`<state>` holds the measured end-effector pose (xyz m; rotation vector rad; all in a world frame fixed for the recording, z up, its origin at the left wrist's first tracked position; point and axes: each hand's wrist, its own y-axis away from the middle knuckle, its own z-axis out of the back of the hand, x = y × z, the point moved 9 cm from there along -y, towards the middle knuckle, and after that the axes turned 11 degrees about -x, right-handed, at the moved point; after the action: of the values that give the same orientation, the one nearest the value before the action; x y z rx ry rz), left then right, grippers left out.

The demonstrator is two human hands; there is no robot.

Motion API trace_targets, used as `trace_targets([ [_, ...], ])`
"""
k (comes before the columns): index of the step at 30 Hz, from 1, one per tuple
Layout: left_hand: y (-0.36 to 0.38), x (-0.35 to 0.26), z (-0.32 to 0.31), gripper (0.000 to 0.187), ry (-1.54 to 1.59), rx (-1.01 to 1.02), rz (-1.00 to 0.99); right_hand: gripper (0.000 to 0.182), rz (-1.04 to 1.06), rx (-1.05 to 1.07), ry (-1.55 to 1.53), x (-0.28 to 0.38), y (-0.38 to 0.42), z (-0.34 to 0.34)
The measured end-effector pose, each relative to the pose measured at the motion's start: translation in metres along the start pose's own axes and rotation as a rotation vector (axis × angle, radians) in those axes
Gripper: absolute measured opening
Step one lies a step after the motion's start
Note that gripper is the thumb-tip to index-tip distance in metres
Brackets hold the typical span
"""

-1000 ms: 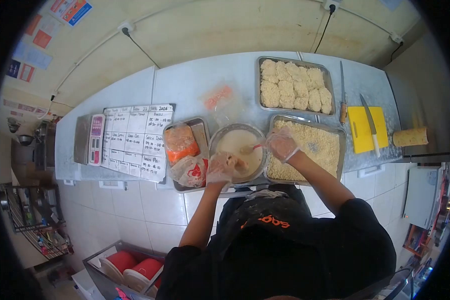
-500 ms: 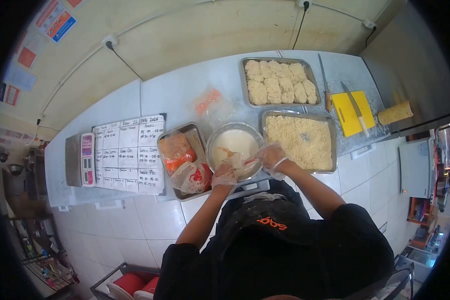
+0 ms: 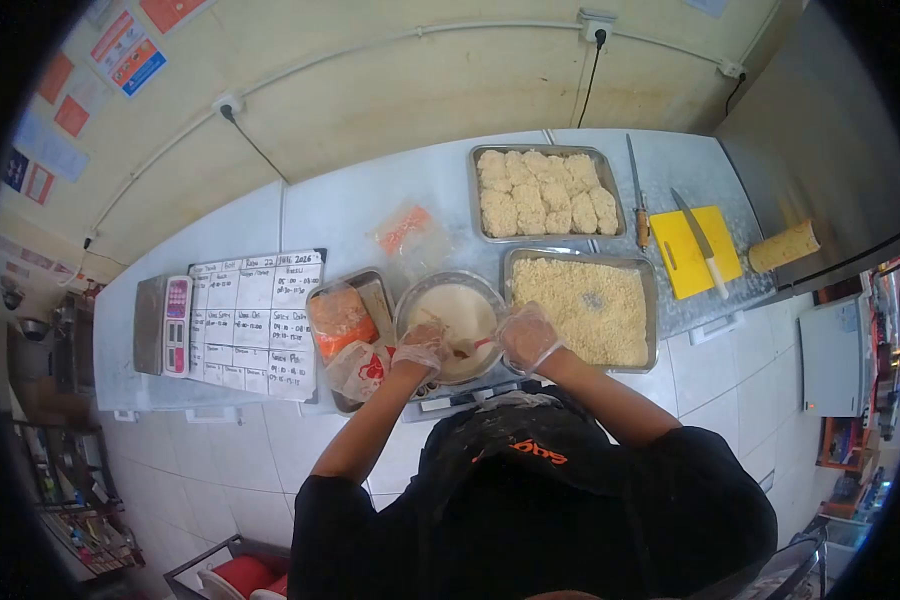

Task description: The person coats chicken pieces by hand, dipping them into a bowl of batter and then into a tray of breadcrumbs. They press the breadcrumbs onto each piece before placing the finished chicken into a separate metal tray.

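A round metal bowl (image 3: 402, 300) of pale, creamy batter (image 3: 455, 298) stands at the table's front edge. My left hand (image 3: 422, 347), in a clear plastic glove, reaches over the bowl's near left side; its fingertips are lost against the batter. On the right rim is my gloved right hand (image 3: 530, 338), fingers curled in. A small reddish, thin thing (image 3: 484, 342) pokes from it over the batter; its kind is too small to make out. Right beside that hand lies a metal tray of coarse pale crumbs (image 3: 590, 310).
Behind stands a tray of crumb-coated pieces (image 3: 545, 195). Left of the bowl, a tray holds a bagged orange food (image 3: 345, 320). A sharpening steel (image 3: 639, 200), a knife (image 3: 702, 245) on a yellow cutting board (image 3: 682, 265), a scale (image 3: 175, 325) and a written whiteboard (image 3: 255, 325) share the table.
The view has shifted, so the table sits lower in the picture. My left hand has moved slightly left over the bowl. My right hand stays by the right rim.
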<state>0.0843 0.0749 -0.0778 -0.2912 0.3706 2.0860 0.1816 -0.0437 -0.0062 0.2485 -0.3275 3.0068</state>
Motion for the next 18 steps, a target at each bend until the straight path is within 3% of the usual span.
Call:
trace_targets([
  [4,-0.005,0.010,-0.002,0.042,-0.028,0.052,0.156,0.019,-0.078,0.028,-0.143,-0.014,0.007,0.000],
  [7,-0.004,0.018,0.005,0.051,0.041,0.055,0.181,0.021,-0.235,0.236,-0.230,-0.027,0.011,-0.031],
  [10,-0.004,0.052,-0.005,0.056,0.211,0.060,0.179,0.022,-0.167,0.167,-0.242,-0.022,0.011,-0.036],
  [13,-0.005,0.062,-0.041,0.058,0.083,0.172,-0.111,0.021,-0.245,0.152,-0.353,-0.028,0.012,-0.062],
  [15,0.000,0.068,-0.054,0.062,0.066,0.191,-0.051,0.023,-0.173,0.078,-0.345,-0.029,0.013,-0.115],
  [17,0.008,0.055,-0.039,0.072,0.226,0.113,0.354,0.023,-0.108,0.019,-0.336,-0.029,0.012,-0.125],
  [18,0.008,0.044,-0.031,0.072,0.186,0.111,0.345,0.022,-0.078,0.001,-0.338,-0.026,0.011,-0.114],
])
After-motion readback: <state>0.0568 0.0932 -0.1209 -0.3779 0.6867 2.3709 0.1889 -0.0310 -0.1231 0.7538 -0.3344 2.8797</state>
